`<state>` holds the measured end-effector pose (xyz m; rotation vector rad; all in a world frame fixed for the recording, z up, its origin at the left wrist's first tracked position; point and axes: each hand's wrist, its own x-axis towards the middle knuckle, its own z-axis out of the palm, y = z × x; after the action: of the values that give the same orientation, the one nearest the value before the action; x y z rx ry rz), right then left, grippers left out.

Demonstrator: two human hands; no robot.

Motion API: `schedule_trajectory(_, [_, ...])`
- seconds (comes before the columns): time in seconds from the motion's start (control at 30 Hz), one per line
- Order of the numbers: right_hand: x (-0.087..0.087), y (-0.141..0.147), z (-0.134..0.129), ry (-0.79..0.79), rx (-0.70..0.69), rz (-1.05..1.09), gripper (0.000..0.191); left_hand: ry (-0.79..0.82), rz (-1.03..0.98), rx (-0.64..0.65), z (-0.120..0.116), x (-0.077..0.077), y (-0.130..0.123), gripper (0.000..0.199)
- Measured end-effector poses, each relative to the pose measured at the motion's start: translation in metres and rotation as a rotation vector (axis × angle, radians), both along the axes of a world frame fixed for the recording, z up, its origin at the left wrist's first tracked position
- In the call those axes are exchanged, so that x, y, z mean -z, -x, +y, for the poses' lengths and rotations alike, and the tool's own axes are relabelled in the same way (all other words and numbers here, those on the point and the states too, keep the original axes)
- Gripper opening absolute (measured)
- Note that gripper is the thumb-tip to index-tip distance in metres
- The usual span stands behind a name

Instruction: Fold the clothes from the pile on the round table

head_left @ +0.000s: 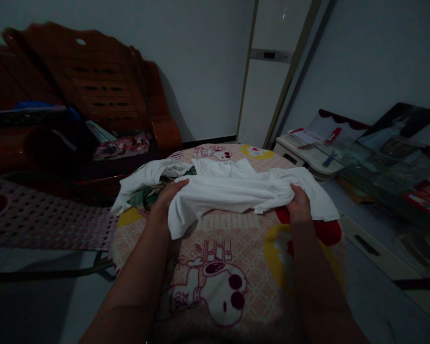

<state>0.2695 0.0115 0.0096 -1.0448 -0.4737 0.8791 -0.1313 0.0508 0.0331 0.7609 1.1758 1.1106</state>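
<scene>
A white garment (232,193) is stretched sideways over a round table covered by a patterned cloth (218,286). My left hand (170,193) grips its left end, with the thumb on top and a corner hanging below. At the right end, my right hand (299,203) is closed on the fabric, thumb on top. The garment's far side meets more white fabric, with a collar visible behind it. To the left lies a bunched white cloth (143,179) beside a green and brown patterned cloth (146,196).
A wooden bench (103,86) holding cloth items stands at the back left. A woven pink chair (57,215) is left of the table. On the right are a glass shelf (372,167) and a low white cabinet (380,248).
</scene>
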Motion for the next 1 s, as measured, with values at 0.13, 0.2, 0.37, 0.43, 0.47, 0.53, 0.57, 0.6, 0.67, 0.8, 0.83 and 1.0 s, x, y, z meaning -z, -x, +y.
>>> schedule_trajectory(0.13, [0.001, -0.013, -0.002, 0.151, -0.042, -0.059, 0.014, 0.043, -0.005, 0.049, -0.001, 0.002, 0.006, 0.029])
schedule_trajectory(0.2, [0.001, -0.017, -0.005, 0.170, -0.044, -0.123, 0.015, 0.019, 0.066, 0.067, 0.000, 0.004, 0.007, 0.028])
schedule_trajectory(0.37, [-0.002, -0.015, -0.015, 0.249, 0.014, -0.373, 0.019, -0.282, 0.622, -0.020, 0.008, 0.004, 0.006, 0.022])
schedule_trajectory(0.43, [-0.006, -0.013, -0.017, 0.327, -0.063, -0.567, 0.032, -0.468, 0.856, -0.132, 0.012, 0.002, 0.004, 0.023])
schedule_trajectory(0.47, [-0.008, -0.013, -0.018, 0.361, -0.087, -0.705, 0.037, -0.539, 0.939, -0.163, 0.015, 0.001, 0.003, 0.024])
schedule_trajectory(0.53, [-0.014, -0.012, -0.017, 0.405, -0.063, -0.974, 0.036, -0.624, 1.049, -0.145, 0.022, -0.001, -0.002, 0.024])
schedule_trajectory(0.57, [-0.017, -0.010, -0.016, 0.417, -0.024, -1.076, 0.032, -0.647, 1.089, -0.105, 0.027, -0.001, -0.006, 0.022])
schedule_trajectory(0.6, [-0.020, -0.007, -0.014, 0.430, 0.019, -1.152, 0.028, -0.661, 1.124, -0.052, 0.033, -0.001, -0.011, 0.020])
schedule_trajectory(0.67, [-0.025, 0.003, -0.008, 0.469, 0.079, -1.263, 0.026, -0.639, 1.189, 0.066, 0.044, 0.000, -0.023, 0.019])
schedule_trajectory(0.8, [-0.030, 0.026, 0.009, 0.538, -0.015, -1.583, 0.029, -0.431, 1.366, 0.213, 0.056, 0.006, -0.053, 0.031])
schedule_trajectory(0.83, [-0.029, 0.030, 0.014, 0.547, -0.073, -1.657, 0.029, -0.405, 1.420, 0.231, 0.056, 0.007, -0.060, 0.035])
schedule_trajectory(1.0, [-0.011, 0.045, 0.034, 0.716, -0.434, -1.865, 0.038, -0.470, 1.615, 0.378, 0.045, 0.013, -0.086, 0.049])
